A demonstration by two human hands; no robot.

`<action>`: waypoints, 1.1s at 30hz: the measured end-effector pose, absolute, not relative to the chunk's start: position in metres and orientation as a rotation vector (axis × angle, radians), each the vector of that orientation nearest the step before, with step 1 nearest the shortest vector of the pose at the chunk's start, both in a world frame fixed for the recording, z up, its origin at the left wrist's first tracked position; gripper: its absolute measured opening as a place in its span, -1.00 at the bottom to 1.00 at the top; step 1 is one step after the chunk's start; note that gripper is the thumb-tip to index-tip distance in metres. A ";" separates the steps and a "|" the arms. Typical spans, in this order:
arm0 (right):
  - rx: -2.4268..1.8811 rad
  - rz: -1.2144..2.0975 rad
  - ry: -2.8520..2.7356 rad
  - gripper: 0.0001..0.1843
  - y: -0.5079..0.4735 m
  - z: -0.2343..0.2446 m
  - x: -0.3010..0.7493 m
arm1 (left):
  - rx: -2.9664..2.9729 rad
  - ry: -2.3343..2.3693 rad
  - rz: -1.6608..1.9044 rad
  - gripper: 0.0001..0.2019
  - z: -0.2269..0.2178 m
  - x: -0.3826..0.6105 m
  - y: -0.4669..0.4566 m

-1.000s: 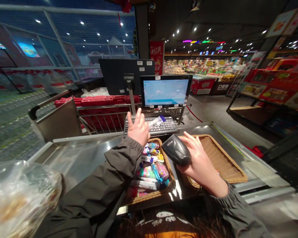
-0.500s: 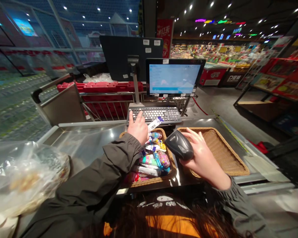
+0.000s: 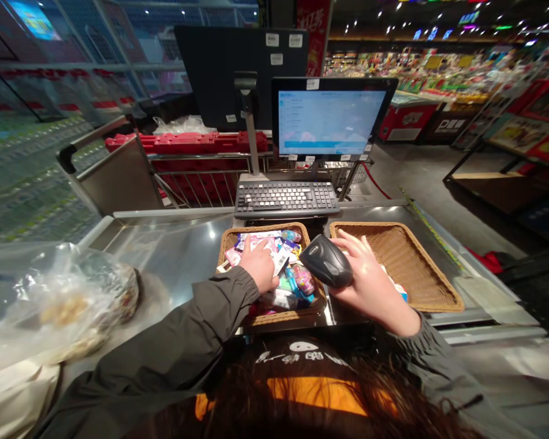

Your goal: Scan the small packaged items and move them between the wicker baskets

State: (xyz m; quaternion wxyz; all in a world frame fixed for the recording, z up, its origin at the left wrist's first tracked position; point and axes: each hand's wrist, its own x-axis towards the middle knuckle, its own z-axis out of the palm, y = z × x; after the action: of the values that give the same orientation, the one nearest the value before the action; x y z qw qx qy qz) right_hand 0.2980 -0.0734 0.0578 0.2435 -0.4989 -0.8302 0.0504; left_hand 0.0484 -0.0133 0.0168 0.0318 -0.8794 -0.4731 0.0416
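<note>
My left hand (image 3: 258, 266) is over the left wicker basket (image 3: 226, 236), two fingers stretched forward across a pink packet. A white packet with a barcode (image 3: 280, 261) sticks out from its thumb side; the grip is partly hidden. In my right hand (image 3: 363, 274) is a black barcode scanner (image 3: 327, 261), its head pointing left toward this basket. Small colourful packets and a pink-and-blue toy-like item (image 3: 303, 279) fill the left basket. Behind my right wrist, a small white-and-blue item (image 3: 401, 292) shows in the right wicker basket (image 3: 421, 268).
A keyboard (image 3: 287, 198) stands behind the baskets, below a lit monitor (image 3: 332, 122) and a second dark screen (image 3: 210, 79) seen from behind. Clear plastic bags (image 3: 68, 299) lie on the metal counter (image 3: 174, 256) at left. A cart (image 3: 112, 171) stands beyond.
My left hand has come back from the keyboard down over the left basket. The scanner stays in my right hand, nearly still. The view has tilted down slightly.
</note>
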 end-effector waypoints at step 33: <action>-1.890 -0.148 -1.530 -0.42 -0.126 0.024 0.498 | -3.126 -0.596 0.303 -0.63 -0.039 0.336 0.075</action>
State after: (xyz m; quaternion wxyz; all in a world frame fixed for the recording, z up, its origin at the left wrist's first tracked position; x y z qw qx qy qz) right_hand 0.4980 -0.1259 0.0241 0.3456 -0.7279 -0.5894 -0.0570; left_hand 0.3363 0.0749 -0.0385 -0.0275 -0.9775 -0.1863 0.0947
